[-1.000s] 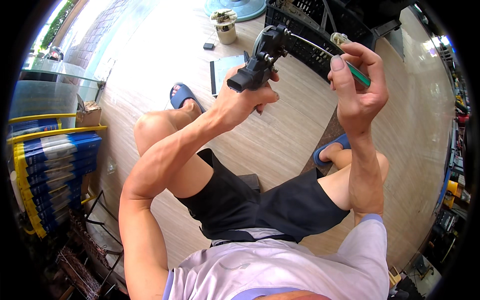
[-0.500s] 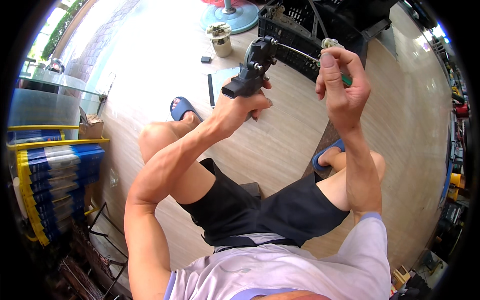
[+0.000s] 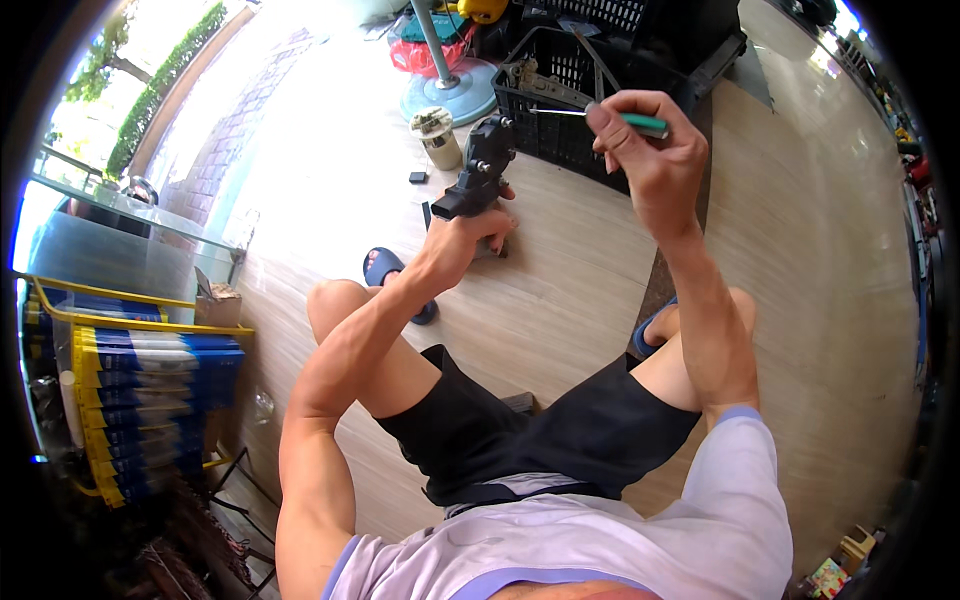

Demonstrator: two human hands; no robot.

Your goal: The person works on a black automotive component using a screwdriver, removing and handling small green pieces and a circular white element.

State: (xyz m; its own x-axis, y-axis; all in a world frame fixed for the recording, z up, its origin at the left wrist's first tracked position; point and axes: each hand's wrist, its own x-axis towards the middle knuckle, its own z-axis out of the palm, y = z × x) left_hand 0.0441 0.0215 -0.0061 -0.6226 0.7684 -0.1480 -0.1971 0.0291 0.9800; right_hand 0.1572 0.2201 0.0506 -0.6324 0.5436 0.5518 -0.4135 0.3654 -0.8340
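Note:
My left hand (image 3: 462, 240) is closed around a black plastic housing (image 3: 476, 172) with several metal screws on its side, held up above the floor. Part of the housing is hidden by my fingers. My right hand (image 3: 662, 165) pinches a screwdriver (image 3: 645, 125) with a green handle, its thin metal shaft pointing left. The tip appears just beyond the upper end of the housing, with a small gap between them.
A black crate (image 3: 560, 150) with metal parts stands ahead, next to a round light-blue stand base (image 3: 440, 95). A cream cylindrical part (image 3: 437, 140) and a small black block (image 3: 417, 178) lie nearer. At left, a yellow rack (image 3: 130, 318) holds blue packages.
The screwdriver tip has come away from the screw at the housing's upper end. Both hands have shifted left in the view, which itself has moved.

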